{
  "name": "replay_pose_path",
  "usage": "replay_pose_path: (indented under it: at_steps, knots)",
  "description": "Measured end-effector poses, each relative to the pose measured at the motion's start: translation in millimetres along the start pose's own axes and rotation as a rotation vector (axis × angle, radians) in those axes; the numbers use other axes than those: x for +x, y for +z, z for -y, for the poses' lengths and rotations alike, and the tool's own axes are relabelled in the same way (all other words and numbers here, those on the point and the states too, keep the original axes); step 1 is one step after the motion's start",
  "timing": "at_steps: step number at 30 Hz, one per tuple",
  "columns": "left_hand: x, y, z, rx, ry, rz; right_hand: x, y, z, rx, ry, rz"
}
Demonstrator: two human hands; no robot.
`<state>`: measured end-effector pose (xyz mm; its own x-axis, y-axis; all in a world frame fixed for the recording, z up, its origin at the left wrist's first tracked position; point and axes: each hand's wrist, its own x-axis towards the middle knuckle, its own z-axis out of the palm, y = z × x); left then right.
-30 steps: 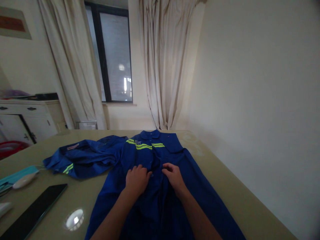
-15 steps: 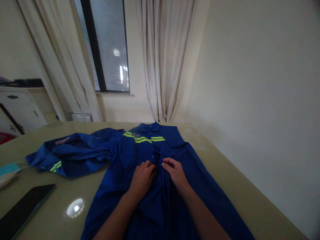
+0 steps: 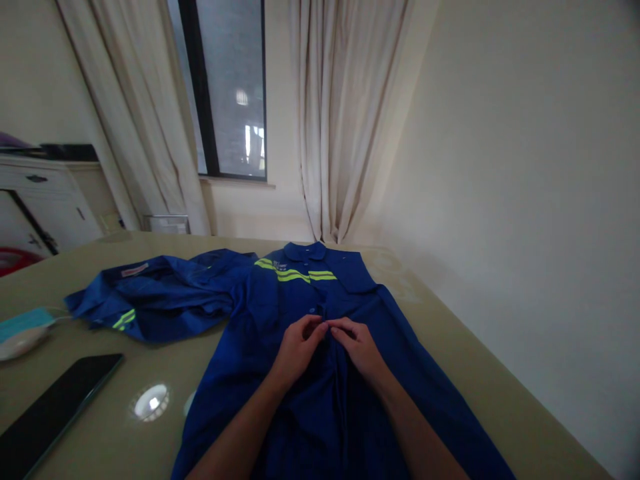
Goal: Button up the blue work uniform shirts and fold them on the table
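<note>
A blue work shirt [image 3: 320, 293] with yellow reflective stripes lies front-up on a beige table [image 3: 450, 373], collar away from me. My left hand [image 3: 296, 348] and my right hand [image 3: 361, 347] meet at the shirt's front opening, just below a blue button. The fingers of both hands are pinched on the cloth edges of the placket, fingertips almost touching. Its left sleeve lies bunched out to the left [image 3: 150, 297].
A dark phone or tablet [image 3: 55, 410] lies at the table's near left. A white object on a teal face mask [image 3: 20, 330] sits at the left edge. A white cabinet [image 3: 45, 207], window and curtains [image 3: 345, 120] stand behind; a wall runs close on the right.
Both hands have slid up the shirt front and come together, going from lying on the cloth to pinching the placket. The view has shifted slightly.
</note>
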<state>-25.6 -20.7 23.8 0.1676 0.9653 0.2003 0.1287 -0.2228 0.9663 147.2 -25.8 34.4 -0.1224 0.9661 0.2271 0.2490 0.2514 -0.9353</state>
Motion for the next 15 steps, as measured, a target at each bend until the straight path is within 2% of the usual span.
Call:
replay_pose_path:
  at_steps: [3,9,15]
  knots:
    - [5.5,1.8,7.4,-0.041,-0.076,0.02,-2.7,1.2,7.0,-0.113,-0.055,0.026]
    - [12.7,6.8,15.7,-0.128,-0.137,0.017,-9.3,7.6,14.4,-0.201,-0.03,-0.221]
    - [12.3,9.6,18.1,-0.208,-0.147,0.005,-12.4,13.7,12.9,-0.263,-0.074,-0.292]
